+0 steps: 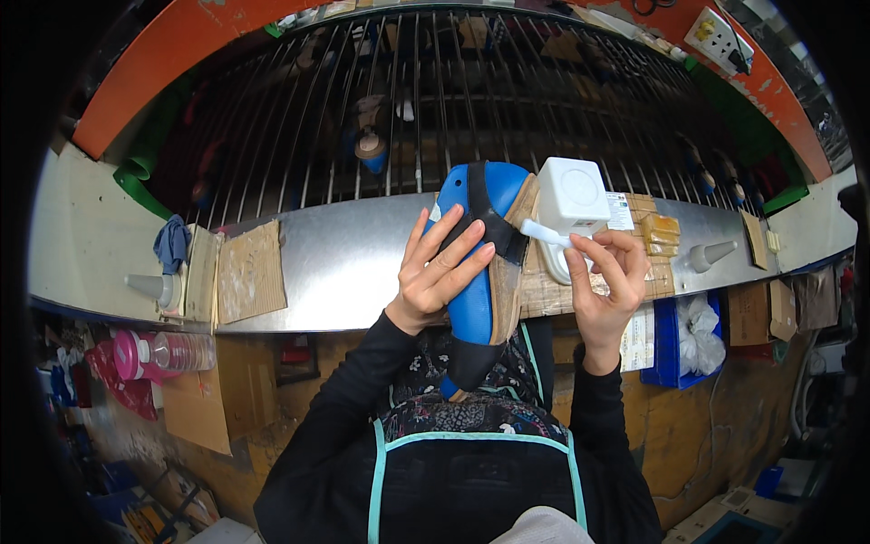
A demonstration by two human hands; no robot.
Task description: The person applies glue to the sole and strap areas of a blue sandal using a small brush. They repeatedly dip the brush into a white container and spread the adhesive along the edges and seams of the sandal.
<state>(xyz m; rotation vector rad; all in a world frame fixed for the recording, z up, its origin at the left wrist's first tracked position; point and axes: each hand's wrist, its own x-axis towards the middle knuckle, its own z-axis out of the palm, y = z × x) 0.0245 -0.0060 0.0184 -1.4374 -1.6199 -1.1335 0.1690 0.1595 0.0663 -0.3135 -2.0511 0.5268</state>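
A blue shoe last (478,299) stands upright against my chest, with a black strap (489,218) across its toe and a tan sole edge along its right side. My left hand (439,267) lies spread over the last's left side, fingertips on the black strap. My right hand (605,272) pinches a white brush (546,237), whose tip touches the strap near the sole edge. A white square container (573,195) sits just behind the brush on the metal shelf.
A metal shelf (344,263) runs across in front, with cardboard pieces (249,272), a grey cone-tipped bottle (152,287) at left and another (711,256) at right. Behind it a wire rack (435,100) holds more shoes. A pink bottle (163,352) lies below left.
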